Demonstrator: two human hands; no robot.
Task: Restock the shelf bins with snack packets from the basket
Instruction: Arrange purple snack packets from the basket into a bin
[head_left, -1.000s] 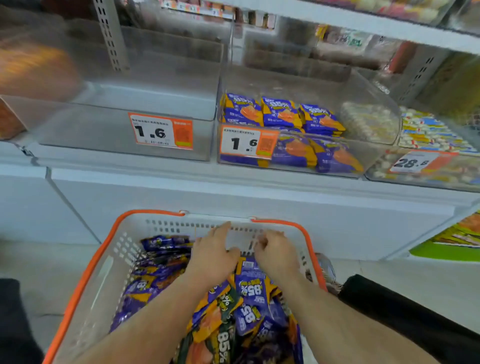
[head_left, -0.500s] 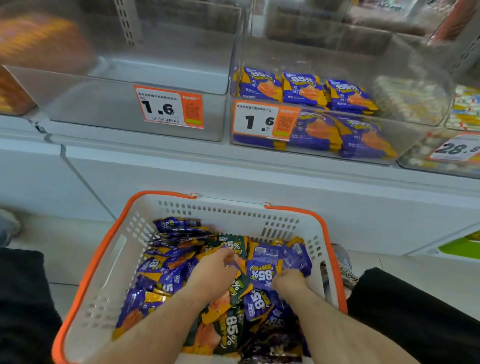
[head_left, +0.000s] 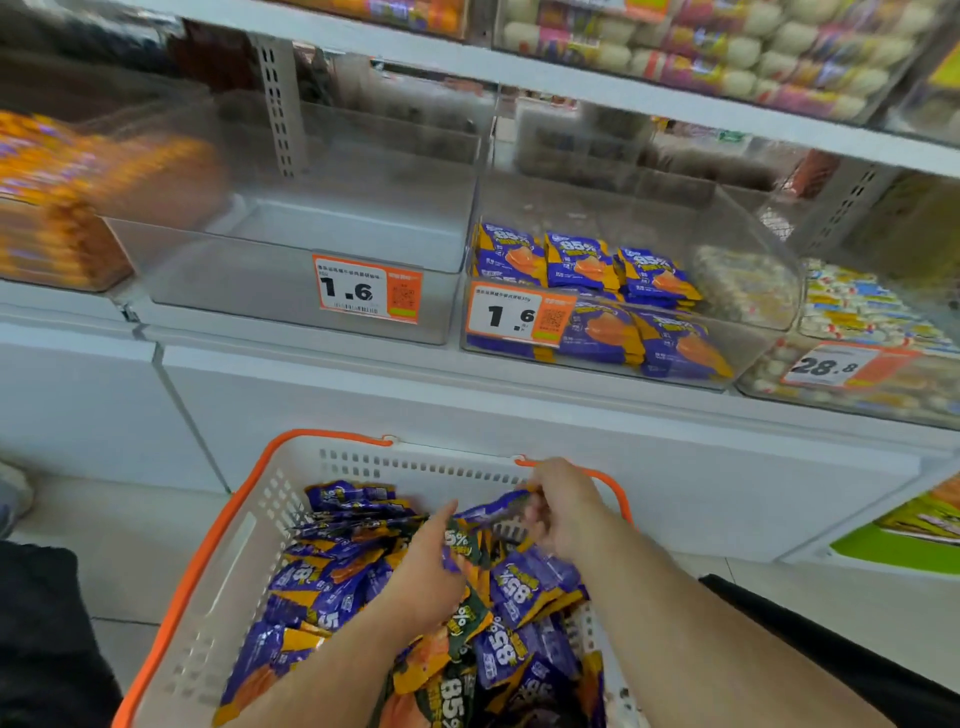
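Gripping packets (head_left: 498, 512) — hands (head_left: 563, 506) mid-basket (head_left: 208, 561)

Pale tiled floor (head_left: 130, 551) — white cabinet (head_left: 467, 415)

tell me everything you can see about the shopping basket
The basket is pale grey-white plastic with slotted walls and an orange rim and handle. It stands upright on the tiled floor in front of the white shelf base, below the clear bins. It is heaped with purple-and-orange and dark green snack packets. Both hands reach into it: the left hand rests on the pile, the right hand pinches a purple packet near the far rim.
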